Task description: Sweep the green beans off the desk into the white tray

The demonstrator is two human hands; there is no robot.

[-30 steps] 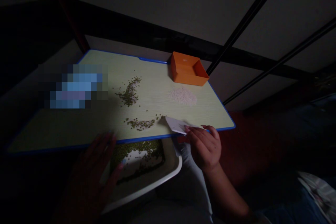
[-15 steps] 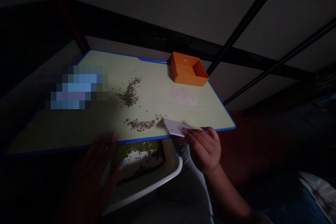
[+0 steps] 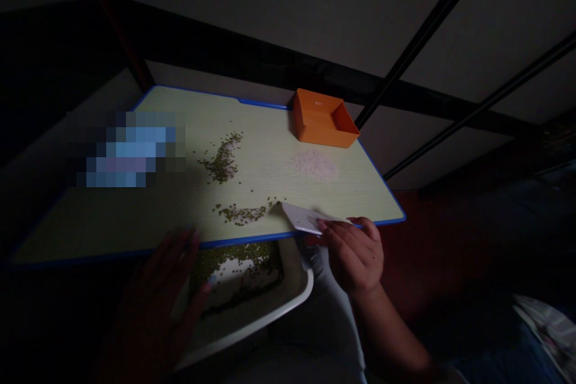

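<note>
My right hand pinches a thin white card with a small dark hole near its lower edge. The card is tilted over the table's near edge. Beside its left tip lies a small strip of green beans mixed with pale grains. My left hand, in deep shadow, has its fingers stretched out at the table's blue edge, its thumb apart over a white tray. Green beans line much of that tray, which is partly under the table. Whether the left hand bears on the tray rim, I cannot tell.
On the pale table lie a second mixed pile and a heap of pale grains. An orange box stands at the back right corner. A blurred-out bright patch covers the left side. A wall runs behind.
My right hand and the card have shifted very slightly to the right. The piles, the tray and my left hand look the same.
</note>
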